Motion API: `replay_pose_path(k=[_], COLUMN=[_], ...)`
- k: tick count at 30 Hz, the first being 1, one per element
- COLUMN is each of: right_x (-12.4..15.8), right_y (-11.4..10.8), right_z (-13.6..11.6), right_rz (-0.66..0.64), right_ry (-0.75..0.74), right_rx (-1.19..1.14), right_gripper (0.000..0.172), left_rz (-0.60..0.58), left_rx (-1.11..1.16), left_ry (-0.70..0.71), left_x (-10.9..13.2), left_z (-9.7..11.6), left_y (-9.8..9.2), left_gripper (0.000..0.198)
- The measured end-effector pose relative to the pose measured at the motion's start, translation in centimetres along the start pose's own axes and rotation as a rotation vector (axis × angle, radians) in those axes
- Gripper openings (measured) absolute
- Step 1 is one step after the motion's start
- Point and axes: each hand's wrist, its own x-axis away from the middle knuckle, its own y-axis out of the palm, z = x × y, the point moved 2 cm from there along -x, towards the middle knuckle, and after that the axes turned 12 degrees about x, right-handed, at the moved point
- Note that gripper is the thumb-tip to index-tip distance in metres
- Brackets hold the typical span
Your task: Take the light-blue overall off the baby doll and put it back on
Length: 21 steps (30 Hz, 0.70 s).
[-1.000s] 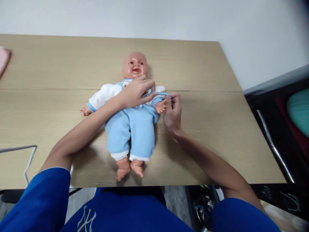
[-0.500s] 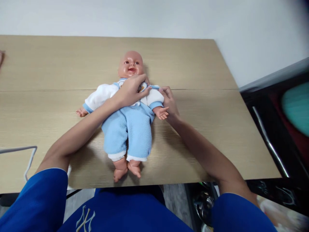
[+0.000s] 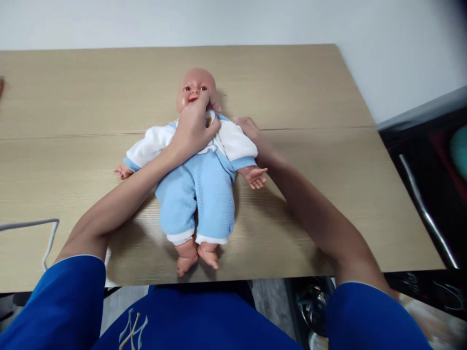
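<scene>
While facing the near edge of the table (image 3: pixel 310 97), reaches with both arms to the upper body of a doll (image 3: pixel 200 167). Placed on its back, with feet just short of the near edge and head toward the far edge, apparently to leave the front within easy reach from either side. Lays the left hand (image 3: pixel 195 121) over collar and chin, with fingers together and thumb parted, probably to steady the doll against the table; impossible to tell whether gripping cloth. Holds the right hand (image 3: pixel 255 135), blurred, just beside the shoulder nearer the table's right edge, with fingers close together, seemingly to come at that shoulder from outside; impossible to tell whether pinching anything.

Bald and shiny at the head, bare at the feet. Dressed in a white top (image 3: pixel 233 138) with blue cuffs, and in fluffy light-blue trousers (image 3: pixel 215 194) with white hems. Spread wide at the arms, with an open palm toward the right edge.
</scene>
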Motion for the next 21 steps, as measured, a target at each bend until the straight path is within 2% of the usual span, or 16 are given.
replay_pose_path(k=[1,3,5,6,9,12,14,17,21], right_x=[1.2,4.0,6.7,7.8,9.3,8.6,7.6,6.6,6.4], right_y=[-0.6,-1.9,-3.4,-4.3,-7.5,-10.9,-12.7,-13.8,-13.2], right_z=[-0.1,-1.1,-2.6,-3.3,-4.9,-4.6,-3.5,-1.5,-0.4], right_rz=[0.029,-0.003,-0.143,-0.187,-0.272,-0.197,-0.122,-0.020,0.097], right_ry=[0.034,0.065,0.072,0.085,0.119,0.082,0.098,0.169,0.165], right_rx=[-0.049,-0.081,-0.013,0.032,0.174,0.253,0.283,0.237,0.032], right_gripper=[0.041,0.069,0.088,0.090,0.077,0.052,0.045,0.047,0.044], left_rz=[-0.010,-0.028,-0.032,-0.032,-0.027,-0.024,-0.030,-0.060,-0.095], left_rx=[-0.009,-0.039,-0.075,-0.088,-0.107,-0.108,-0.099,-0.110,-0.145], left_ry=[0.005,0.011,0.019,0.024,0.047,0.070,0.074,0.078,0.153], left_x=[0.0,0.0,0.0,0.0,0.0,0.0,0.1,0.2,0.3], left_z=[0.1,0.4,0.5,0.5,0.2,0.1,0.1,0.0,0.4], left_y=[0.1,0.2,0.3,0.3,0.3,0.4,0.4,0.4,0.3], left_gripper=[0.021,0.018,0.018,0.019,0.018,0.015,0.010,0.009,0.037])
